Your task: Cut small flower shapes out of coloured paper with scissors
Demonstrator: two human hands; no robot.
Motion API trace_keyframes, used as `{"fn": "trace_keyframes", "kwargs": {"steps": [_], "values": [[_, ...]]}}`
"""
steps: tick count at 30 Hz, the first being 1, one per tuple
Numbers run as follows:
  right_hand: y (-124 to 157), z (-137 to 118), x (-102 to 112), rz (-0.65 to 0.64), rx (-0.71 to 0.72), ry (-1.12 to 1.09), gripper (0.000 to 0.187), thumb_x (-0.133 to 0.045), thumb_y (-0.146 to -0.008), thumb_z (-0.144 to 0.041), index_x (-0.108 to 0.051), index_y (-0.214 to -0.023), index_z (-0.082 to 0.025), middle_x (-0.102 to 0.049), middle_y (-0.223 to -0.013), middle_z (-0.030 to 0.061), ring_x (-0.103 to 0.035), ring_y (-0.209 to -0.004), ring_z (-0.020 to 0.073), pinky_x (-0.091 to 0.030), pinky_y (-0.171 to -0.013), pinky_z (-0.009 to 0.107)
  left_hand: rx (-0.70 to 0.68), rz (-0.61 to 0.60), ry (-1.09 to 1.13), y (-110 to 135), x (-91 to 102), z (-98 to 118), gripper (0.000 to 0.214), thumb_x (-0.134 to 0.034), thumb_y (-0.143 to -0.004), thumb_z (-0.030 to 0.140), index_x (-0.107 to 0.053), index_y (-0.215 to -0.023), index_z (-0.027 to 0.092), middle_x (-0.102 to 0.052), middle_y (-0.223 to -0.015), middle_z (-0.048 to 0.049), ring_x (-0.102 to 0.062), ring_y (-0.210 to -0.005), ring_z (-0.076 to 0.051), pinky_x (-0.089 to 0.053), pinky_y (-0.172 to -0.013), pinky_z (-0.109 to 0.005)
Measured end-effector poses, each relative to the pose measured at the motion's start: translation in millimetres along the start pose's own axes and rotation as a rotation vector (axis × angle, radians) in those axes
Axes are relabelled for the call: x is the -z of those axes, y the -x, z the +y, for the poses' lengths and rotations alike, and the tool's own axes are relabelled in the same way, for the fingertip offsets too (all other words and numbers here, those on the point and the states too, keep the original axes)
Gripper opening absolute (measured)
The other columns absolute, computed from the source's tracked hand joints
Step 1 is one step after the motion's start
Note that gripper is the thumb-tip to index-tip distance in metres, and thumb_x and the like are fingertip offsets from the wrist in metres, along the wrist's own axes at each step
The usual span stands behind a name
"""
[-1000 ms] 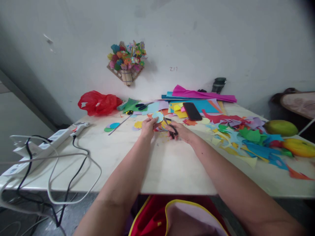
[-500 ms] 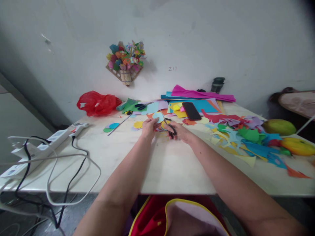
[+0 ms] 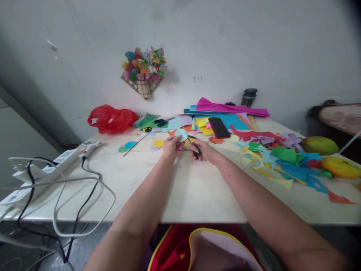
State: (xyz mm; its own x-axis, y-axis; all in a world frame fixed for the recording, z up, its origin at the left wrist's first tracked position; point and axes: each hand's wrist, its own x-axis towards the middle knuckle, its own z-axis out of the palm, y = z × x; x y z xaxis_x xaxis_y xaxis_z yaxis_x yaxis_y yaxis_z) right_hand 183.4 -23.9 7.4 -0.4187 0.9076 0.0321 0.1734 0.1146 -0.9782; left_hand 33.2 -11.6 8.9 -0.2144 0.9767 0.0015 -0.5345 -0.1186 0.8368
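Note:
Pinched in my left hand (image 3: 170, 146) is a light blue paper circle (image 3: 181, 134), raised a little above the table. My right hand (image 3: 205, 149) is closed round the black handles of a pair of scissors (image 3: 197, 149). The blades point up and away, at the right edge of the blue paper; whether they bite into it I cannot tell. Below and around both hands lie cut paper pieces, among them a yellow one (image 3: 158, 143) on the left and an orange flower shape (image 3: 217, 139) on the right.
A phone (image 3: 219, 128) lies on coloured paper sheets behind my right hand. Paper scraps (image 3: 287, 154) and fruit (image 3: 340, 167) spread along the right. On the left are a red plastic bag (image 3: 113, 118), a power strip (image 3: 56, 165) with looping cables, and a second pair of scissors (image 3: 162, 122).
Hardly anything differs. Both hands, the blue paper circle and the scissors stay in nearly the same place, and the view has shifted very slightly.

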Motion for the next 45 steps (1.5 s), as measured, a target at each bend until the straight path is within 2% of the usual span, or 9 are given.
{"fn": "trace_keyframes", "kwargs": {"steps": [10, 22, 35, 40, 45], "values": [[1.8, -2.8, -1.2, 0.002, -0.009, 0.01, 0.031, -0.06, -0.085, -0.045, -0.055, -0.077, -0.016, -0.057, -0.057, -0.0019, -0.052, -0.042, 0.0063, -0.031, -0.031, 0.015, -0.004, -0.002, -0.004, -2.2, 1.3, -1.8, 0.031, -0.077, -0.058, 0.015, -0.046, -0.059, 0.016, -0.055, -0.051, 0.0032, -0.058, -0.048, -0.01, -0.052, -0.058, -0.024], [4.6, -8.3, -3.1, 0.032, -0.046, 0.011, 0.027, -0.064, -0.083, -0.04, -0.053, -0.076, -0.016, -0.054, -0.053, -0.0038, -0.048, -0.039, 0.0056, -0.028, -0.031, 0.015, 0.01, 0.009, -0.003, -0.3, 0.1, 1.2, 0.03, -0.076, -0.062, 0.012, -0.046, -0.058, 0.015, -0.056, -0.054, 0.0019, -0.061, -0.052, -0.011, -0.055, -0.065, -0.027], [4.2, -10.5, -2.9, 0.06, -0.085, 0.004, 0.026, -0.069, -0.079, -0.037, -0.056, -0.075, -0.016, -0.052, -0.048, -0.0049, -0.045, -0.034, 0.0054, -0.025, -0.03, 0.016, 0.035, 0.004, -0.012, -2.8, 3.3, 3.1, 0.025, -0.073, -0.065, 0.009, -0.049, -0.059, 0.015, -0.061, -0.057, -0.0012, -0.062, -0.052, -0.011, -0.056, -0.064, -0.026], [3.2, -8.0, -0.9, 0.043, -0.072, 0.05, 0.029, -0.072, -0.076, -0.04, -0.055, -0.073, -0.016, -0.054, -0.049, -0.0043, -0.047, -0.036, 0.0058, -0.026, -0.029, 0.015, 0.043, 0.006, -0.021, -3.2, 3.9, 3.6, 0.018, -0.07, -0.067, 0.008, -0.053, -0.061, 0.013, -0.065, -0.062, -0.0039, -0.064, -0.054, -0.012, -0.056, -0.063, -0.026], [0.0, -1.9, 4.1, 0.016, -0.053, 0.069, 0.029, -0.07, -0.077, -0.042, -0.056, -0.077, -0.017, -0.056, -0.052, -0.0041, -0.049, -0.037, 0.0061, -0.025, -0.028, 0.016, 0.044, 0.004, -0.016, -5.1, 5.9, 2.5, 0.021, -0.073, -0.063, 0.008, -0.052, -0.06, 0.013, -0.063, -0.061, -0.0028, -0.064, -0.056, -0.013, -0.057, -0.067, -0.03]]}}
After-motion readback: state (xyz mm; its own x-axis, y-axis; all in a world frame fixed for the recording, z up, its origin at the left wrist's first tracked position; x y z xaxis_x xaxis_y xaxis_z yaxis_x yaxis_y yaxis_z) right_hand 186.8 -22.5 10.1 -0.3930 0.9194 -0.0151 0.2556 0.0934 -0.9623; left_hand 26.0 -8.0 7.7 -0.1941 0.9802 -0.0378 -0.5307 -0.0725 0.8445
